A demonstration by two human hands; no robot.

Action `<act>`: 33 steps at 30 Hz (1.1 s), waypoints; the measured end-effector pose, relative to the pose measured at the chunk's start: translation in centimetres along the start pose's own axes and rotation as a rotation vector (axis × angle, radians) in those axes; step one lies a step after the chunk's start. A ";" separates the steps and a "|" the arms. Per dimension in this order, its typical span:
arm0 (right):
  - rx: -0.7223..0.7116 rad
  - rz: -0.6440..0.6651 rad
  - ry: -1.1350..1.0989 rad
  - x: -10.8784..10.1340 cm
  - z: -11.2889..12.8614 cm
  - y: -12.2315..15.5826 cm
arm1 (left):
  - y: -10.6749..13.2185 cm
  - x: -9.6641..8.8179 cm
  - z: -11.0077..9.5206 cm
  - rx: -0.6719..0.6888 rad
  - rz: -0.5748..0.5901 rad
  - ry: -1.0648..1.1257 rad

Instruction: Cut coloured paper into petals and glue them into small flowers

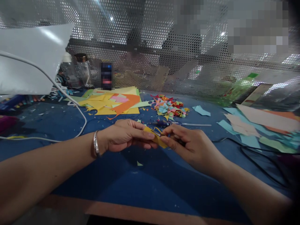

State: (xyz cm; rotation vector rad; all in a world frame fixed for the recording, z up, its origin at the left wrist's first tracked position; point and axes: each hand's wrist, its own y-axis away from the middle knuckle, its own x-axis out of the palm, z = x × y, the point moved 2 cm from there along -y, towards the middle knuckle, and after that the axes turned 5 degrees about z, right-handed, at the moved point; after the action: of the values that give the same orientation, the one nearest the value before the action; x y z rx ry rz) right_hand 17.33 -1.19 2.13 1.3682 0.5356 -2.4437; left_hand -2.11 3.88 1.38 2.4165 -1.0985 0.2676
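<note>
My left hand [131, 136], with a silver bangle at its wrist, pinches a piece of yellow paper [161, 143] between thumb and fingers. My right hand [187, 142] is closed on small scissors [157, 133]. Their metal blades lie against the paper, and the handles are mostly hidden by my fingers. Both hands are close together above the blue table [140, 181]. Just beyond them is a heap of small cut scraps [170, 106] in many colours. A tiny pale green scrap [139, 163] lies on the table below my left hand.
A stack of coloured paper sheets [110, 104] lies at the back. More paper pieces [253, 125] and a black cable [260, 165] are at the right. A white cable [70, 95] loops on the left near bottles [83, 70]. Behind stands a perforated metal screen [150, 56].
</note>
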 end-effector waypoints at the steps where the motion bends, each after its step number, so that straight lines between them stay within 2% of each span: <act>1: 0.002 0.001 -0.002 0.0 0.0 0.0 | 0.0 0.0 0.0 0.000 0.000 -0.004; 33: 0.004 0.046 -0.004 0.2 0.2 -0.1 | -0.1 -0.1 0.5 -0.013 0.020 -0.067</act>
State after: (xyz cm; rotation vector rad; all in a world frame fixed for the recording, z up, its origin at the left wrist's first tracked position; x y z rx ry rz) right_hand 17.02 -1.25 2.07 1.3616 0.4925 -2.4119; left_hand -2.05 3.77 0.91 2.4199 -1.1510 0.1865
